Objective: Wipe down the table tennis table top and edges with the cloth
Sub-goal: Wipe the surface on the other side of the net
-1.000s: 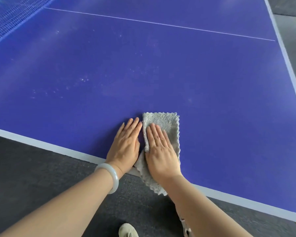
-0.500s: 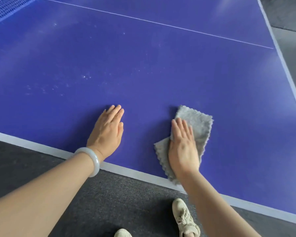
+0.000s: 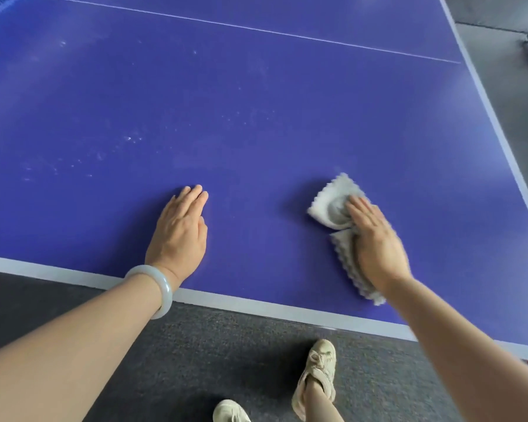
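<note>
Moved: your right hand (image 3: 378, 248) is carrying the cloth (image 3: 329, 205) to the right. One second ago the two hands were lying side by side; now they are well apart.
Cloth shape: it was lying flat before, and now it is bunching up under your fingers, with one corner sticking out ahead of them.
Right hand: it is pressing down on the cloth with straight fingers, not gripping it. The picture is a little blurred here.
Left hand (image 3: 180, 233): it is resting flat and empty on the table top (image 3: 256, 117), fingers together, with a pale bracelet (image 3: 153, 287) on the wrist.
Cloth place: it is lying on the blue surface near the white near edge (image 3: 256, 306), with its tail almost reaching that band.
Step, as I judge: you are wiping the near strip of the top; the edges are probably waiting.
Risk one: the bunched cloth is touching less surface, so it may be leaving streaks.
Risk two: because you are only pressing, the cloth may be slipping out from under the palm during a fast stroke.
Risk three: the white specks (image 3: 131, 138) are sitting far to the left while you are going right, so you may be missing them.
Risk four: your leaning left palm may be marking the surface.
</note>
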A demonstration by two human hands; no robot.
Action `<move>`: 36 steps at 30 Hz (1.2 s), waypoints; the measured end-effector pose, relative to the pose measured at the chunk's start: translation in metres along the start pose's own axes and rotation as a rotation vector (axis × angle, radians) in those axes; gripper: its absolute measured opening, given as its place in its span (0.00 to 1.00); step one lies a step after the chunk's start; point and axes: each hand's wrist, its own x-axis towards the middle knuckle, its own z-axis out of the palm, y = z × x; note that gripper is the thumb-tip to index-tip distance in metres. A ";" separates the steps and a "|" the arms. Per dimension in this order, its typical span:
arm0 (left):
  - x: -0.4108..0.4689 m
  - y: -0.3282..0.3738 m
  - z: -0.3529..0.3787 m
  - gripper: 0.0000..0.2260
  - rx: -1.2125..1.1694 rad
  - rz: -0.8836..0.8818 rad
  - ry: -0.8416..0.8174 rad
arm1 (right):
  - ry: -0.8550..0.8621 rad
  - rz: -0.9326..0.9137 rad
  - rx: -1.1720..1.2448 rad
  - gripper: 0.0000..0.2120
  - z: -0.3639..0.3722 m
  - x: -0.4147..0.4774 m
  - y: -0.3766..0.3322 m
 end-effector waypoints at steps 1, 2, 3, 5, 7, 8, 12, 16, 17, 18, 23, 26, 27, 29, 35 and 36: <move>0.000 0.001 0.000 0.21 0.005 -0.002 -0.001 | 0.032 0.068 -0.001 0.26 -0.006 -0.006 0.012; 0.000 0.001 0.001 0.22 0.014 -0.004 -0.003 | 0.068 0.151 0.004 0.26 -0.010 -0.011 0.018; 0.000 0.002 0.001 0.22 0.026 -0.004 -0.004 | 0.106 0.248 0.016 0.25 -0.009 -0.014 0.018; -0.002 0.003 0.002 0.22 0.042 -0.005 -0.008 | 0.190 0.438 0.027 0.25 0.000 -0.013 0.003; -0.003 0.002 0.002 0.22 0.034 -0.010 -0.006 | 0.221 0.507 0.024 0.26 0.016 0.001 -0.026; -0.003 0.002 0.002 0.22 0.024 -0.013 -0.003 | 0.205 0.478 0.026 0.27 0.027 0.011 -0.044; -0.002 0.001 0.001 0.23 -0.009 -0.014 -0.007 | 0.081 0.190 0.080 0.28 0.074 0.045 -0.144; -0.003 0.002 -0.003 0.24 -0.060 -0.060 -0.021 | -0.061 -0.162 0.141 0.27 0.090 0.053 -0.196; -0.003 0.000 -0.004 0.23 -0.057 -0.075 -0.017 | -0.082 -0.231 0.128 0.27 0.086 0.057 -0.190; -0.004 0.000 -0.004 0.23 -0.035 -0.083 -0.009 | -0.093 -0.280 0.103 0.27 0.081 0.061 -0.176; -0.003 0.002 0.000 0.22 0.088 -0.102 0.033 | -0.013 -0.006 -0.020 0.27 0.028 0.099 -0.051; -0.001 0.004 0.003 0.23 0.108 -0.113 0.042 | 0.097 0.264 -0.015 0.24 0.009 0.129 -0.008; -0.001 0.004 0.004 0.23 0.117 -0.117 0.038 | 0.139 0.337 -0.001 0.22 0.012 0.140 -0.010; -0.002 0.003 0.004 0.23 0.135 -0.128 0.019 | 0.197 0.448 0.011 0.22 0.025 0.161 -0.031; -0.002 0.002 0.002 0.24 0.096 -0.114 0.006 | -0.004 0.025 0.100 0.27 0.092 0.168 -0.199; -0.003 0.002 0.001 0.24 0.066 -0.114 0.013 | -0.058 -0.119 0.112 0.27 0.101 0.151 -0.222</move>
